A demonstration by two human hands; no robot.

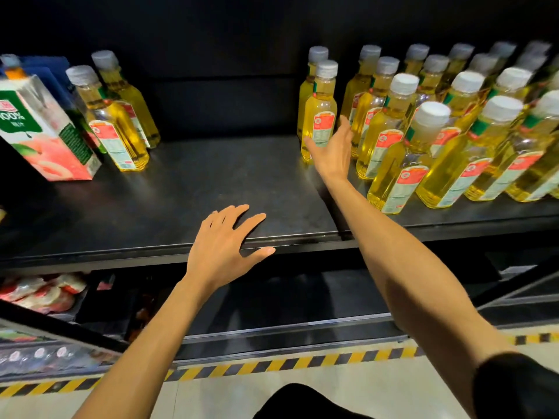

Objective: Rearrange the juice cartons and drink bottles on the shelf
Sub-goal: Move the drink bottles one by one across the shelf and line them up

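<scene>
On the smooth dark shelf [169, 182], your fingers are spread.
Your left hand [225, 240] lies flat; just beside the wide fingers of your right hand [331, 155] stands a slim yellow plastic bottle [319, 116].

Far-right bottles [544, 131] blurred and cut off by the edge, carton [39, 131] clipped at left, its small print illegible.

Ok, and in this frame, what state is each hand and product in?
Left hand: open, fingers spread, on the shelf edge.
Right hand: open, at a bottle, not gripping it.
Juice carton: standing, closed.
Left bottle pair: upright, capped.
Right bottle group: upright, capped.
</scene>
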